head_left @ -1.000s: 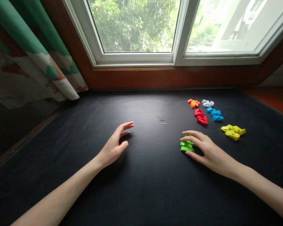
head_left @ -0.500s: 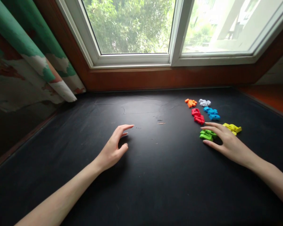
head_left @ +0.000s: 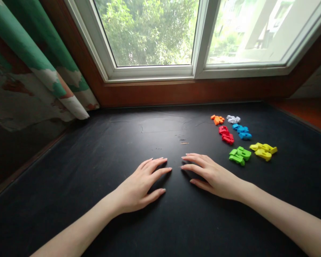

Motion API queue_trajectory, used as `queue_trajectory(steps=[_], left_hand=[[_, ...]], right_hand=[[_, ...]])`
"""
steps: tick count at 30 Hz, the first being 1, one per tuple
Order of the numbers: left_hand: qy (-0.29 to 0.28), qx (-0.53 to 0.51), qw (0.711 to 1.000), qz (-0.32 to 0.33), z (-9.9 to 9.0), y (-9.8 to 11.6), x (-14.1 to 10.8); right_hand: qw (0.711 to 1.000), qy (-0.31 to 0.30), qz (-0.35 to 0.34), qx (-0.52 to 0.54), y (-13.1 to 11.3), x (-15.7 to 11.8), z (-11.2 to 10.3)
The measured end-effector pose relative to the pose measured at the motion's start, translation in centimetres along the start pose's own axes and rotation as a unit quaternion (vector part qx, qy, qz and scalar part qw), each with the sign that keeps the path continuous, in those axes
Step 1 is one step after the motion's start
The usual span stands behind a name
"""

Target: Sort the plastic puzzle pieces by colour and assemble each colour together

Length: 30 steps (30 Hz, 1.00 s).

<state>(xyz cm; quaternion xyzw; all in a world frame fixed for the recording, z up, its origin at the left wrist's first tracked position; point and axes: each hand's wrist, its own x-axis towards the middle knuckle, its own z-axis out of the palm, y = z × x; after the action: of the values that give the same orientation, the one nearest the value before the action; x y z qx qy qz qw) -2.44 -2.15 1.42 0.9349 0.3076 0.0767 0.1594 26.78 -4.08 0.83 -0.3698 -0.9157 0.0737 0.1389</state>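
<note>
My left hand [head_left: 139, 184] and my right hand [head_left: 211, 175] lie open on a black surface [head_left: 96, 153], fingers apart and fingertips facing each other across a narrow gap. Neither hand holds anything. Nearest my right hand, to its right, is a cluster of green plastic pieces [head_left: 240, 155]. Further right lies a yellow cluster [head_left: 263, 151]. Beyond them are red pieces [head_left: 226, 135], blue pieces [head_left: 242, 131], orange pieces [head_left: 217, 120] and white pieces [head_left: 233, 119]. My left hand touches none of them.
The black surface ends at a wooden window frame [head_left: 176, 93] with a white-framed window [head_left: 149, 35] above it. A green and white curtain [head_left: 29, 60] hangs at the left. A few small scuffs mark the black surface above my hands.
My right hand has drawn left, away from the green pieces, which now lie further right beside the yellow ones. My left hand has moved right, closer to my right hand, and flattened.
</note>
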Motion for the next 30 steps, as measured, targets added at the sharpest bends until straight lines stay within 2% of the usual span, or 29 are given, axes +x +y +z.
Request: queue_trajectory(steps=[4,8,30], left_hand=[[-0.002,0.011,1.000,0.005,0.0,0.0,0.0],[-0.011,0.015,1.000,0.002,0.0,0.1,-0.1],[-0.004,0.000,1.000,0.005,-0.1,0.0,-0.1]], right_hand=[[0.998,-0.032,0.045,0.033,0.2,-0.8,0.1],[0.996,-0.038,0.067,0.045,0.1,-1.4,-0.2],[0.996,-0.024,0.064,0.057,0.0,-1.4,-0.2]])
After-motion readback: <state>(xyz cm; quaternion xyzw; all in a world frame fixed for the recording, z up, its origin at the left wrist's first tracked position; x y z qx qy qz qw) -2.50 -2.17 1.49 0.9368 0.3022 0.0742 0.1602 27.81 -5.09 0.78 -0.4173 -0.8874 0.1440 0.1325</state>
